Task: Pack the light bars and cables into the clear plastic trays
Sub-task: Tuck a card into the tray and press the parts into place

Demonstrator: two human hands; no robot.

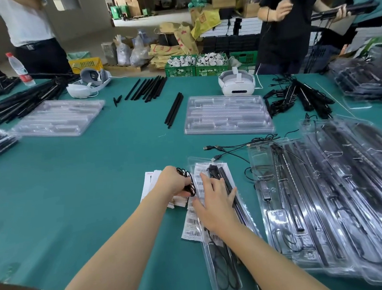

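Note:
A narrow clear plastic tray (230,276) lies in front of me on the green table, with a black light bar (224,177) and a looped cable (222,268) in it. My right hand (215,204) rests flat on the tray and on the barcode sheet (192,227) under it, fingers straight. My left hand (177,182) grips a coiled black cable (187,179) just left of the tray's far end, over a stack of white cards (150,182).
Packed trays (327,202) overlap at the right, with loose USB cables (231,148) beyond them. Two stacks of empty trays (226,114) (57,118), loose black bars (173,109) (146,88) and two white headsets (236,84) (89,82) lie farther off. People stand at the far edge.

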